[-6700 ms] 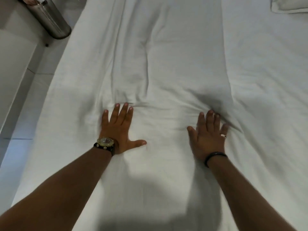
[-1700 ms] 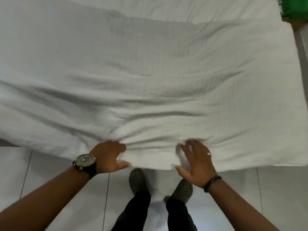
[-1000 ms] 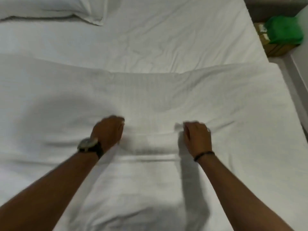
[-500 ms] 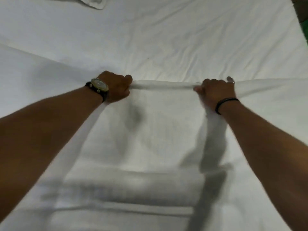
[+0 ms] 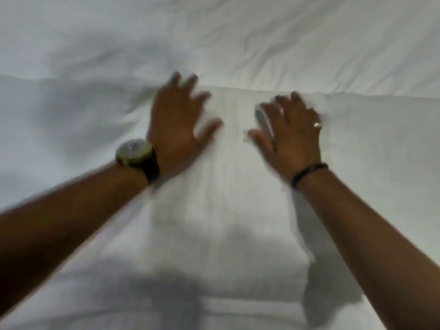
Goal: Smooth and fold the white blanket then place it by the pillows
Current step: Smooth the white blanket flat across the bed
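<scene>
Both hands lay spread and flat, gripping nothing. Half a second earlier each had been a fist closed on the blanket's (image 5: 228, 210) edge, holding it taut and raised; that edge had since been let go. The left hand (image 5: 177, 129) pressed palm-down with fingers fanned, a watch (image 5: 134, 152) on its wrist. The right hand (image 5: 291, 136) lay likewise, with a ring (image 5: 317, 125) on one finger and a dark band (image 5: 308, 172) at the wrist. A pale blurred streak beside its forefinger could not be identified. Both hands were smeared by motion, so contact with the cloth is inferred, not certain.

The carried edge now lay as a straight fold line (image 5: 333, 95) just beyond the fingertips, running left and right of the hands. Nearer than that line the blanket lay doubled, with a second ridge low in the view. By this reading one fold had been laid and the hands were pressing it flat; further folds and the move to the pillows remained undone.

Beyond the fold line the bed sheet (image 5: 262, 39) stretched away, creased in shallow diagonal wrinkles. Left of the hands the cloth sagged into a grey hollow. Shadows of the arms fell on the blanket nearer than the hands. No pillows, floor or furniture showed in this view; white bedding filled it to every margin.
</scene>
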